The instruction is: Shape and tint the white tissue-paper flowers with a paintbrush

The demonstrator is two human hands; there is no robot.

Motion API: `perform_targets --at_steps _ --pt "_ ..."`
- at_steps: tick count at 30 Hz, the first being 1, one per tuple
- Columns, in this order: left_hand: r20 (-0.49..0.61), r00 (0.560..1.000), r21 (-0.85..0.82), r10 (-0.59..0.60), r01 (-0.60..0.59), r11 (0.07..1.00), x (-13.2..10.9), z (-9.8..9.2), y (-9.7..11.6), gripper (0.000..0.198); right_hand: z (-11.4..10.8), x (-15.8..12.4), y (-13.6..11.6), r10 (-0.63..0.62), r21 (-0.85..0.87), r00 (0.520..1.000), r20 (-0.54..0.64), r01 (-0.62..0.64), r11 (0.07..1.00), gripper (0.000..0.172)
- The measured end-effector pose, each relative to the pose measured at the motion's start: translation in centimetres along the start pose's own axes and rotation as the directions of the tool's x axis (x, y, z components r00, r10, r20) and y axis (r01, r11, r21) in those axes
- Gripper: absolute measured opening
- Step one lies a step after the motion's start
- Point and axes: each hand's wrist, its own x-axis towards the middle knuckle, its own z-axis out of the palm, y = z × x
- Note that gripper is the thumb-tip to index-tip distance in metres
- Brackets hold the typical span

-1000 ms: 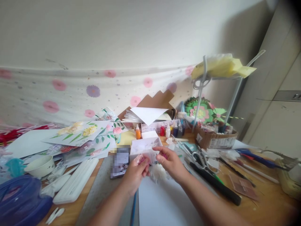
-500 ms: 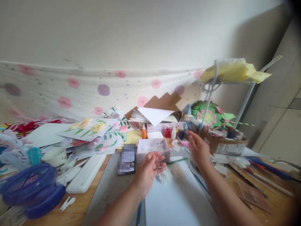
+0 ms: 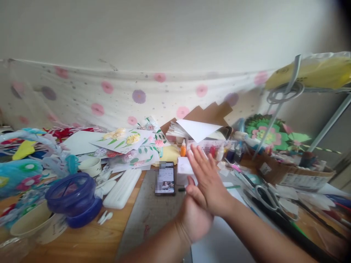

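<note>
Above the work mat, my left hand (image 3: 193, 223) and my right hand (image 3: 212, 182) are pressed palm to palm. The right one lies across the left with its fingers stretched out, pointing up and left. Most of the left fingers are hidden behind it, but that hand looks flat too. I see nothing held between them. Beneath them lies a white sheet of paper (image 3: 211, 244). Behind the hands is a white box (image 3: 183, 166), partly covered by them. To its left a phone (image 3: 168, 184) with a lit screen rests on the grey mat (image 3: 145, 215).
On the left are a blue plastic container (image 3: 72, 199), a long white case (image 3: 123, 190) and a cup (image 3: 90, 166). Paint bottles (image 3: 220, 151) line the back. Scissors (image 3: 267, 197) and a cardboard box (image 3: 298, 177) are to the right, below a metal rack (image 3: 333, 118).
My hands were apart, the right one near the bottles; now they meet palm to palm. The view has turned left, and the material on the paper is now hidden.
</note>
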Motion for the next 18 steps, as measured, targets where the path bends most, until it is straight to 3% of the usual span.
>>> perform_targets --at_steps 3,6,8,12,14,16,18 --pt "0.024 1.000 -0.111 0.001 0.002 0.994 0.1 -0.8 0.4 0.075 0.6 -1.7 -0.8 -0.124 0.026 0.988 0.096 0.122 0.992 0.081" --pt "0.030 0.999 -0.066 0.036 -0.034 0.997 0.0 -1.2 -0.3 0.074 0.4 -2.2 -2.1 -0.176 0.061 0.976 0.130 0.169 0.984 0.090" --pt "0.049 0.998 -0.043 0.043 -0.041 0.998 0.0 -0.9 -0.7 0.074 -0.1 -1.5 -2.0 -0.172 0.031 0.980 0.097 0.170 0.985 0.091" --pt "0.102 0.994 -0.068 -0.036 0.043 0.997 -0.1 -0.3 -0.1 0.077 -0.4 -0.9 -0.8 -0.026 -0.078 1.000 0.014 0.027 0.997 0.082" --pt "0.062 0.998 -0.072 -0.019 0.023 0.997 -0.2 -0.2 0.2 0.079 -0.1 -1.4 -1.2 -0.137 -0.028 0.988 0.070 0.140 0.990 0.081" --pt "0.005 0.998 -0.065 0.056 -0.056 0.996 -0.4 -0.2 0.1 0.076 0.2 -1.7 -2.1 -0.183 0.005 0.973 0.138 0.184 0.983 0.091" --pt "0.009 0.997 -0.065 0.082 -0.081 0.995 -0.4 -0.2 -0.2 0.073 0.2 -1.5 -2.5 -0.206 -0.017 0.972 0.110 0.209 0.978 0.091"
